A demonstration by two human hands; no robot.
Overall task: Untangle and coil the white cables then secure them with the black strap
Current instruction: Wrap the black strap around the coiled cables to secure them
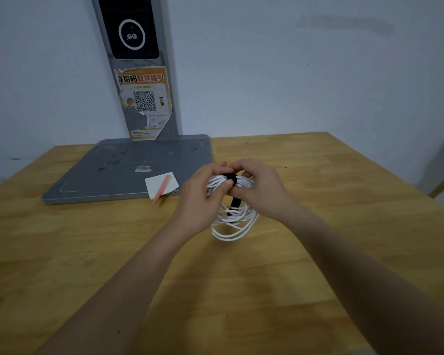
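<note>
While both hands' grips (pixel 201 193) (pixel 258 188) clamp strapped white cables (pixel 232 221), wooden table (pixel 318 175) against pale wall (pixel 267 73).

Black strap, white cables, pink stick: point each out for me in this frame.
black strap (pixel 230 177), head view, band over the bundle's top.
white cables (pixel 232 233), head view, hanging lower loops.
pink stick (pixel 162 189), head view, mid-shaft on the paper.

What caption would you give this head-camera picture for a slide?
Both hands, left hand and right hand, hold coiled white cables above a wooden table while wrapping a black strap around them.
</note>
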